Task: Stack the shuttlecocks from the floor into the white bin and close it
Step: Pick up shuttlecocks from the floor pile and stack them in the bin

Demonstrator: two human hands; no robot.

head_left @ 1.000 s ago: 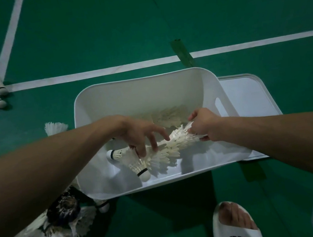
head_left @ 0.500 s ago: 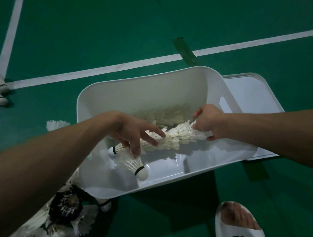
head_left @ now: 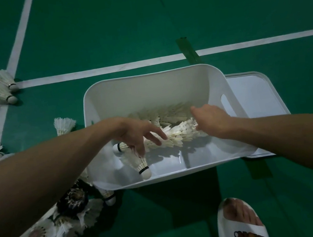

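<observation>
Covering green court floor [head_left: 99,26], white lines [head_left: 93,70]

The scene is dim overall, with a dark vignette toward the corners. The glossy white plastic bin [head_left: 148,91] is the brightest surface, and a small glare streak shows on its floor. Soft shadows fall under the nested row of white feather shuttlecocks [head_left: 175,135] and in front of the bin on the green court floor [head_left: 158,18]. Wide-angle distortion bends the white painted court lines [head_left: 105,68]. The lower right corner is blurred and out of focus.
</observation>
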